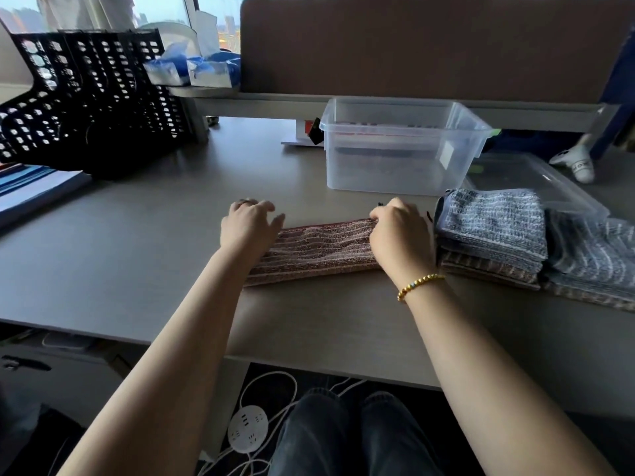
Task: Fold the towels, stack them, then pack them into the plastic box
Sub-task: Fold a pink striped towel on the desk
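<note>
A reddish-brown striped towel [318, 250] lies folded into a long strip on the grey desk [144, 255], straight ahead of me. My left hand [249, 225] rests on its left end with fingers loosely curled and lifted. My right hand [398, 231] grips the towel's right end, fingers curled over the far edge. To the right stands a stack of folded grey and brown towels [491, 235], with more unfolded striped towels [594, 259] beside it. The clear plastic box [402, 146] sits behind the towel; dark cloth shows faintly through its wall.
A clear lid [536, 180] lies behind the towel stack. Black perforated file holders [82, 97] stand at the far left, with papers [31, 190] in front of them. A brown partition [429, 46] closes the desk's back. A power strip and cables lie on the floor.
</note>
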`<state>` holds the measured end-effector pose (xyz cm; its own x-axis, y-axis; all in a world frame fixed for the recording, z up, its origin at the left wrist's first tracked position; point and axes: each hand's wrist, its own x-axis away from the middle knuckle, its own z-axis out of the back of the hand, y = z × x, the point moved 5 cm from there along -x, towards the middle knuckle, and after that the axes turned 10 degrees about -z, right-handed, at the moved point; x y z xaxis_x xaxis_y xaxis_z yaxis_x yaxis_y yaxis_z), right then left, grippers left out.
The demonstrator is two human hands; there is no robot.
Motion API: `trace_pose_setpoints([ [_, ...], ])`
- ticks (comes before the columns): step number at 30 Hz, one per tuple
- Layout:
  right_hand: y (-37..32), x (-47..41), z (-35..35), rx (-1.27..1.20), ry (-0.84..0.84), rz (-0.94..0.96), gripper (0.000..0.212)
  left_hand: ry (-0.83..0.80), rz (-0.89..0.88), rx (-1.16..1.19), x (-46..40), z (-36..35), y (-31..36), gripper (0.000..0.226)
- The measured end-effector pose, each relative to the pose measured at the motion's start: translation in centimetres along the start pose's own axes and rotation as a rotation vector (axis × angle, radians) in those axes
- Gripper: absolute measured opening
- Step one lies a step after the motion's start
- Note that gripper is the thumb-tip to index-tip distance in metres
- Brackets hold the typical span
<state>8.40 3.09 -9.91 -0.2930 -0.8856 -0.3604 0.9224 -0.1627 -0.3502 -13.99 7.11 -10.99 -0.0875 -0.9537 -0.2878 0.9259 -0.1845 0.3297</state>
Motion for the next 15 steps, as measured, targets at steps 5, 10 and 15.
trace_pose_setpoints([
  [5, -0.1, 0.3, -4.0, 0.087, -0.364, 0.023, 0.033, -0.165, -0.114, -0.051, -0.9, -1.9, 2.5, 0.041],
  [10, -0.2, -1.7, -4.9, 0.034, -0.475, 0.094, 0.062, -0.254, -0.101, -0.087, -0.7, -1.4, 1.5, 0.031],
  [15, -0.2, -0.8, -0.9, 0.022, -0.018, 0.046, 0.044, -0.27, -0.103, -0.04, -0.2, -1.3, 1.6, 0.027],
])
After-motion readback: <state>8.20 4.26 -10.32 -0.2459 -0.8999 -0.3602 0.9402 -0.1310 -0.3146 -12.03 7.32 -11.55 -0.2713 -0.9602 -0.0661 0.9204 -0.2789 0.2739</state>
